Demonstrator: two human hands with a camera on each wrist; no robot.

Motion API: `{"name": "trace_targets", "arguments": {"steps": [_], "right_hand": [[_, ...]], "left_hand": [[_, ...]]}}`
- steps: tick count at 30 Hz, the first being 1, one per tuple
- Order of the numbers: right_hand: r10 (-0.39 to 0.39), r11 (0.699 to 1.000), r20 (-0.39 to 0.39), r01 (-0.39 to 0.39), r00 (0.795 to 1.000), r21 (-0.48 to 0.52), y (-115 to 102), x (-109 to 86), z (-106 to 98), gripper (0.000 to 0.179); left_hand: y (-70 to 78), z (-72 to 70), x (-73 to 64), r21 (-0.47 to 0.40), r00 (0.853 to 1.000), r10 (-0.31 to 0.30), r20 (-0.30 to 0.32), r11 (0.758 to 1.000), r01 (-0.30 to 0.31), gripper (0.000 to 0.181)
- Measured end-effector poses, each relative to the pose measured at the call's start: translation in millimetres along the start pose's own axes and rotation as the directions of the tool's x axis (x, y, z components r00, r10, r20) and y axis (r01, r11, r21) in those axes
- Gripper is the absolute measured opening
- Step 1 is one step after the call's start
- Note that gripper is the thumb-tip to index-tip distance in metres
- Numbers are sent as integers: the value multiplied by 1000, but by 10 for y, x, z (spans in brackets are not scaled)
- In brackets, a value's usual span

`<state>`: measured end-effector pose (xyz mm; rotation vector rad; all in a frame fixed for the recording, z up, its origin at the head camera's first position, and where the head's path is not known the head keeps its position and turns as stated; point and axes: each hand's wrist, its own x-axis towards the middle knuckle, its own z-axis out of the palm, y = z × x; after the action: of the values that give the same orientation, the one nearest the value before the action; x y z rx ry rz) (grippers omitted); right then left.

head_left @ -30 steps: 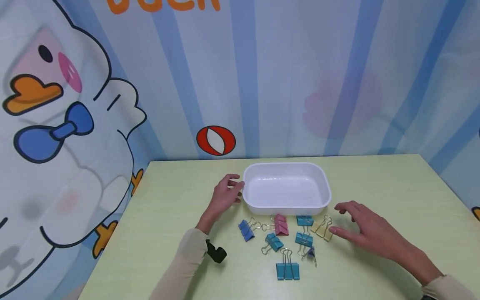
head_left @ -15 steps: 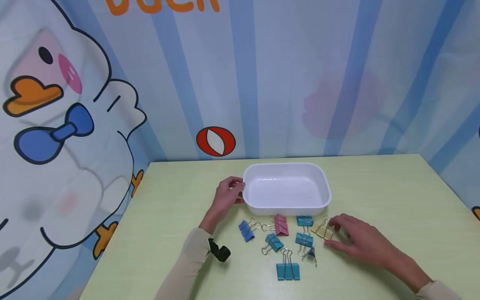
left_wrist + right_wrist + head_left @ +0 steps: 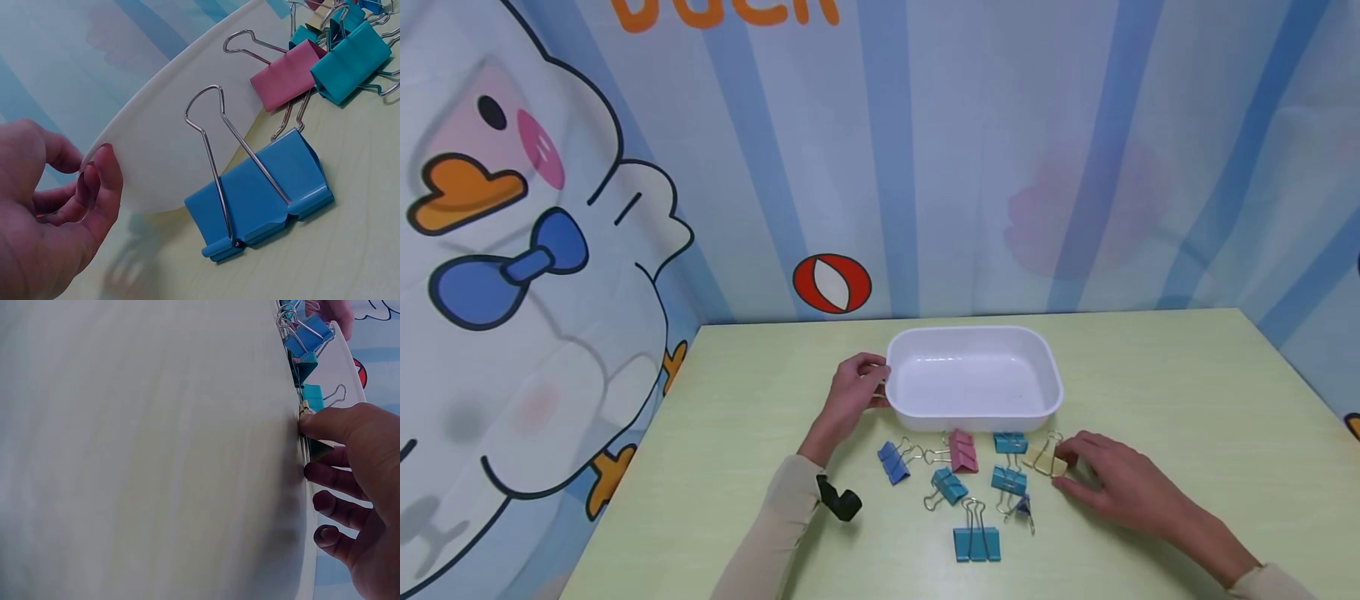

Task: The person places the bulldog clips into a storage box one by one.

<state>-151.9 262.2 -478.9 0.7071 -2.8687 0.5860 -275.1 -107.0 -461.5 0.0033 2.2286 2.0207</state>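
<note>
A white plastic tray (image 3: pixel 973 422) sits at the middle of the table. My left hand (image 3: pixel 852 393) pinches its left rim between thumb and fingers, as the left wrist view also shows. To the right, my right hand (image 3: pixel 1123 482) has thumb and forefinger at the right end of a yellow binder clip (image 3: pixel 1042 460), pinching it. Beside that clip lie a teal binder clip (image 3: pixel 1008 479) and another teal clip (image 3: pixel 1009 442). A pink binder clip (image 3: pixel 963 451) and a blue binder clip (image 3: pixel 892 462) rest in front of the tray. My fingers hide part of the yellow clip.
Nearer the front edge lie a large teal binder clip (image 3: pixel 977 544), a small dark-blue clip (image 3: pixel 1022 507) and a tilted teal clip (image 3: pixel 950 484). Behind the pale table (image 3: pixel 1187 375) hangs a striped blue backdrop (image 3: pixel 955 167) with a cartoon duck.
My right hand has moved down and left to the yellow binder clip, its thumb and forefinger closing on it. My left hand has taken hold of the tray's rim.
</note>
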Motion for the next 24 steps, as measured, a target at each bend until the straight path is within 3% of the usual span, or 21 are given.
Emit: {"name": "trace_targets", "arguments": {"steps": [9, 18, 24], "right_hand": [[-13, 998, -63, 9, 998, -61, -13, -12, -14, 29], [-122, 988, -187, 102, 975, -113, 18, -10, -153, 28], [-190, 978, -204, 168, 960, -120, 12, 9, -330, 28]], "left_hand": [[-4, -2, 10, -11, 1000, -6, 9, 1000, 6, 29], [15, -11, 11, -21, 999, -34, 11, 999, 34, 28], [20, -15, 15, -30, 999, -38, 19, 999, 39, 28]]}}
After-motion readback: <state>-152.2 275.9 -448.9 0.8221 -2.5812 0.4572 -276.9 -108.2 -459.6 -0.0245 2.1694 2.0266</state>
